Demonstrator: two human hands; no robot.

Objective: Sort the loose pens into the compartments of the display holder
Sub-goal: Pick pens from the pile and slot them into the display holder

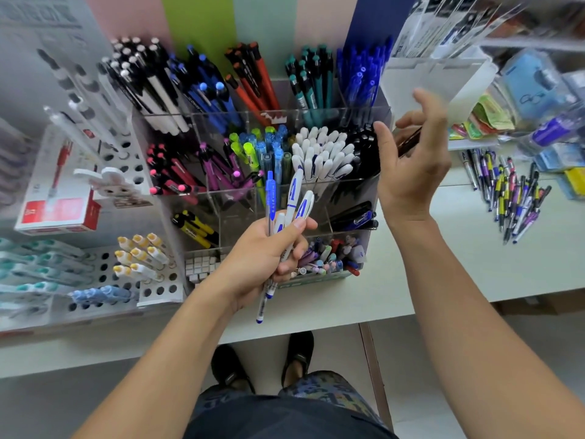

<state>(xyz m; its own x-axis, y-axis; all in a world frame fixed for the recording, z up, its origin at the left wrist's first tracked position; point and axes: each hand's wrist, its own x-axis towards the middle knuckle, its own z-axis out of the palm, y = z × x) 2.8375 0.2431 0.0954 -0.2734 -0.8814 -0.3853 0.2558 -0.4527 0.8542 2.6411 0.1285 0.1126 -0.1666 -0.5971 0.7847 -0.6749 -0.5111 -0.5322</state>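
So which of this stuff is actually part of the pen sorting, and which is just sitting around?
In the job:
- left hand, gripping a bunch of white-and-blue pens
- right hand, holding a dark pen
- clear display holder
- loose pens on the table

Lying about:
- red box
- white perforated rack
- hanging packets

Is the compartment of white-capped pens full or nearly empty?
Full. The white-capped pens stand packed cap to cap, filling their compartment of the holder from wall to wall.
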